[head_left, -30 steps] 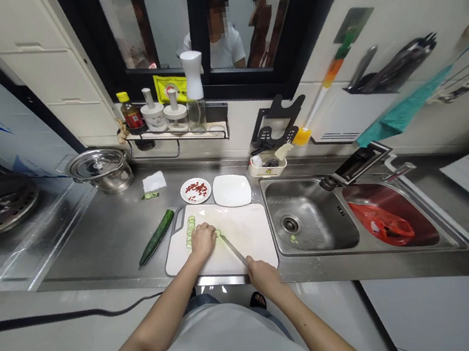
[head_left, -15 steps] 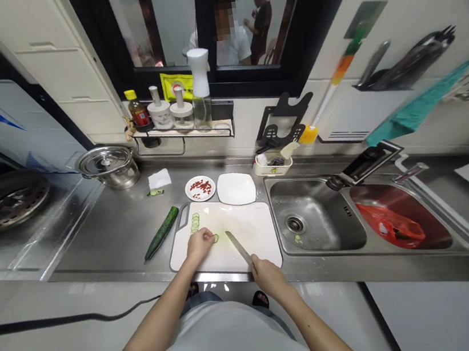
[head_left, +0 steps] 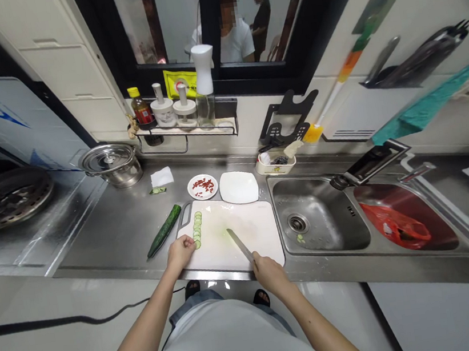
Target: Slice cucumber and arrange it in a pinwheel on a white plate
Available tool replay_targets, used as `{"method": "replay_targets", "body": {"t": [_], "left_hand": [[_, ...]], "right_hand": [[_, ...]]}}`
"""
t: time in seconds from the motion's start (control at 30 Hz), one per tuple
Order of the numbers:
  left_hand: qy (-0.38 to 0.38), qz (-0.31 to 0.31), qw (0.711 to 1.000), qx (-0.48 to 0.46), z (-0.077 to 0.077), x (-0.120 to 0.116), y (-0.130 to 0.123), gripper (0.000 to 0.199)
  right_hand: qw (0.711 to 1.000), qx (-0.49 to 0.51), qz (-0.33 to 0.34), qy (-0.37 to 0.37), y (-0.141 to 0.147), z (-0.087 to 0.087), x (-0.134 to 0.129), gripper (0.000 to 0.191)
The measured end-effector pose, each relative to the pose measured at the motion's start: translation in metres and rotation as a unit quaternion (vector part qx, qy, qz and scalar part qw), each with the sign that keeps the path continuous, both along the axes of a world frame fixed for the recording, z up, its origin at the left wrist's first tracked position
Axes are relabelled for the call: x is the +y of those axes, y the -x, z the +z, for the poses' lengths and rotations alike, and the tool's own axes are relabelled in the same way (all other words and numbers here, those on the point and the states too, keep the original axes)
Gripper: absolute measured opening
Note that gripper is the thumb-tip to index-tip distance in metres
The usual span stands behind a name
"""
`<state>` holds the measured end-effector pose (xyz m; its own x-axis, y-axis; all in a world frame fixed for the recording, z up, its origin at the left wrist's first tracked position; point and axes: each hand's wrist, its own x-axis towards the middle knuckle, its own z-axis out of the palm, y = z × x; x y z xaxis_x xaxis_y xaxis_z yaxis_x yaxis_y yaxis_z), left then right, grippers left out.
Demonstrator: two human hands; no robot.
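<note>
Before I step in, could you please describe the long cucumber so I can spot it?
On the steel counter, find the white cutting board left of the sink. Left of the board lies the cucumber, long and dark green, unlike the board's pale slices.

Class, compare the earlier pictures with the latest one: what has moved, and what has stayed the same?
The left hand has moved left across the cutting board, carrying a cucumber slice from beside the knife to the near end of the row of slices; whether it has let go is unclear. The right hand still grips the knife, and the long cucumber and square white plate stay put.
</note>
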<state>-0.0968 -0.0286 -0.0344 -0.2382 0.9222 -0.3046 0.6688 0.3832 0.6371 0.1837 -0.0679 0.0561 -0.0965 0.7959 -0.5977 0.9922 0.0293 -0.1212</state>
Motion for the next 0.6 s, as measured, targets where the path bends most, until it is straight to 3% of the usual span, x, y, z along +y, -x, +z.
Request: {"method": "replay_targets", "body": {"t": [0.2, 0.33, 0.47, 0.6], "left_hand": [[0.006, -0.005, 0.998, 0.064, 0.005, 0.0, -0.003, 0.01], [0.006, -0.022, 0.996, 0.084, 0.006, -0.001, -0.005, 0.005], [-0.001, -0.027, 0.996, 0.083, 0.007, -0.002, -0.006, 0.009], [0.002, -0.025, 0.996, 0.082, 0.007, -0.002, -0.006, 0.01]], "right_hand": [[1.0, 0.016, -0.017, -0.007, -0.002, -0.005, -0.002, 0.025], [0.991, 0.082, -0.084, -0.061, -0.011, -0.017, -0.003, 0.018], [0.955, 0.167, -0.202, -0.137, -0.035, -0.034, 0.006, 0.019], [0.915, 0.212, -0.277, -0.203, -0.06, -0.053, 0.022, 0.019]]}}
